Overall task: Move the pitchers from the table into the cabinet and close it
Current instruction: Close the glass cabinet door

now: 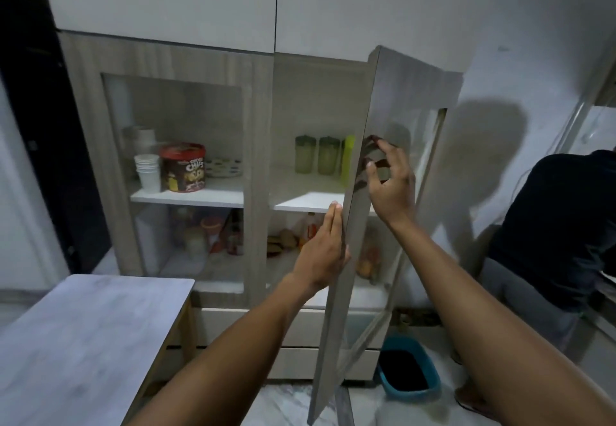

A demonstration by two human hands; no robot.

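Note:
Three green pitchers (318,159) stand in a row on the upper white shelf (306,204) of the wood-grain cabinet (166,59). The cabinet's right glass door (361,172) is swung partly out, edge toward me. My left hand (325,252) lies flat with fingers together against the door's inner edge. My right hand (391,179) is on the door's outer side, fingers spread and curled near the glass, reflected in it. Whether it touches the glass is unclear.
A grey-white table (83,342) stands at lower left. The left glass door (173,175) is closed, with paper cups and a cereal tub behind it. A blue bin (408,369) sits on the floor below the door. A person in dark clothes (550,232) bends at right.

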